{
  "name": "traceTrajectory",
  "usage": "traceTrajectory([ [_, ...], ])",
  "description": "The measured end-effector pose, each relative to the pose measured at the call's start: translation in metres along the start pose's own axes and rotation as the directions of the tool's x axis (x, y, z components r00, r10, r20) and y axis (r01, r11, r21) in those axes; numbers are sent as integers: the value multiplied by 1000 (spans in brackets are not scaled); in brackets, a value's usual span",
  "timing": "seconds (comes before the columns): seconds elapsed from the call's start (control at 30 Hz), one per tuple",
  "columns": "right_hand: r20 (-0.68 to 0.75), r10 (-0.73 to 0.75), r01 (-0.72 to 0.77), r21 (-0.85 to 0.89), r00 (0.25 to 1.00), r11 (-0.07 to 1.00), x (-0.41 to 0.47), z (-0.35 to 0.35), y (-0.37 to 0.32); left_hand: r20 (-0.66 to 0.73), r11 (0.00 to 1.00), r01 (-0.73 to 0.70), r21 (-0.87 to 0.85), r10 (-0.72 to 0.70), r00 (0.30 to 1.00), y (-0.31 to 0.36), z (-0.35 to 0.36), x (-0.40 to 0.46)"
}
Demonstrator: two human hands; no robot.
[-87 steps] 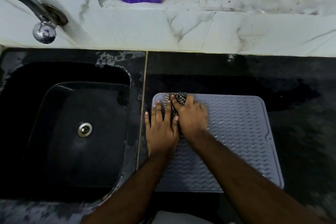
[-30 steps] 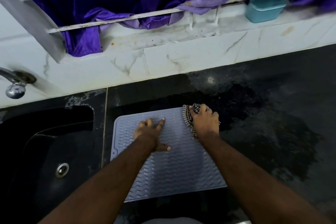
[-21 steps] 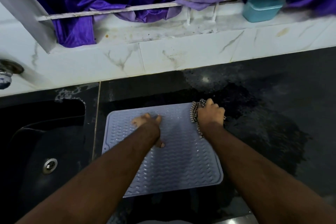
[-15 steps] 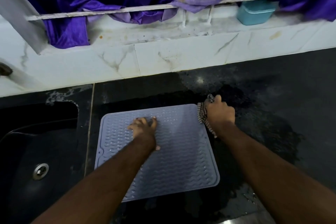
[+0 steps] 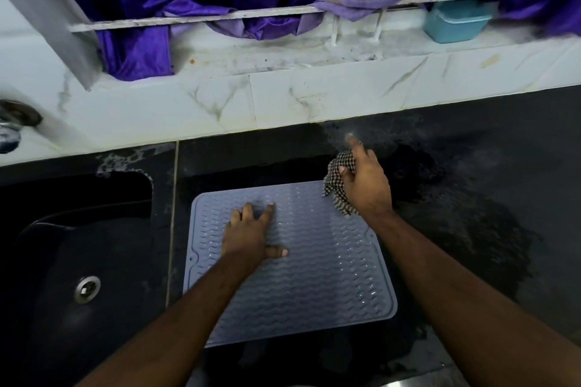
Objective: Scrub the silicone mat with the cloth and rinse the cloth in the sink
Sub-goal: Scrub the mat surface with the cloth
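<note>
Grey-blue silicone mat (image 5: 314, 276) lies flat on the dark wet tabletop (image 5: 487, 198), its left edge just beside the sink (image 5: 78, 245), its long axis running from the near edge toward the tiled wall. Checked cloth (image 5: 336, 181) sits bunched at the mat's far right corner, partly over the edge and onto the tabletop. Right hand (image 5: 366, 182) has its grip closed on the cloth, fingers curled round it, with one finger pointing out toward the wall. Left hand (image 5: 251, 236) rests on the mat's upper left area with fingers straight and spread, holding nothing, apparently pinning the mat in place. Judgement: the unscrubbed run of the mat lies nearer the person and to the left of the cloth, so the next stroke calls for drawing the cloth back along the long axis. Sink lies well to the left, across the mat, nearer the left hand than the right.
</note>
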State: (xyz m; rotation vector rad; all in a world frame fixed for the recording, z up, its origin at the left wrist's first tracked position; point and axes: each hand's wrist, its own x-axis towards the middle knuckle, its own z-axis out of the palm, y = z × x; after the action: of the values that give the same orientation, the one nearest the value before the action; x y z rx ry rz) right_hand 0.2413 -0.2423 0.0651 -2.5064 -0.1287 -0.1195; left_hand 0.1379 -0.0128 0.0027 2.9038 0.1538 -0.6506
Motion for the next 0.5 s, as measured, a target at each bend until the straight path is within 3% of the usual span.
traceTrajectory([
  [0.1, 33, 188, -190, 234, 982, 953, 4, 5, -10, 46, 999, -45, -1, 45, 998, -10, -5, 2],
  [0.23, 111, 260, -282, 290, 959, 915, 6, 18, -41, 29, 996, -60, -66, 62, 998, -16, -19, 7],
  [0.33, 230, 243, -316, 373, 942, 872, 3, 36, -70, 14, 917, -18, -398, 26, 1000, -26, -28, 8],
  [0.4, 317, 228, -354, 435, 921, 828, 1, 48, -92, -187, 725, -2, -689, -175, 967, -33, -31, 1],
  [0.43, 376, 203, -368, 444, 904, 817, -1, 53, -104, -279, 654, -1, -757, -322, 905, -39, -33, -5],
  [0.5, 490, 112, -340, 405, 864, 849, -3, 64, -128, -363, 640, 35, -768, -479, 799, -55, -35, -12],
])
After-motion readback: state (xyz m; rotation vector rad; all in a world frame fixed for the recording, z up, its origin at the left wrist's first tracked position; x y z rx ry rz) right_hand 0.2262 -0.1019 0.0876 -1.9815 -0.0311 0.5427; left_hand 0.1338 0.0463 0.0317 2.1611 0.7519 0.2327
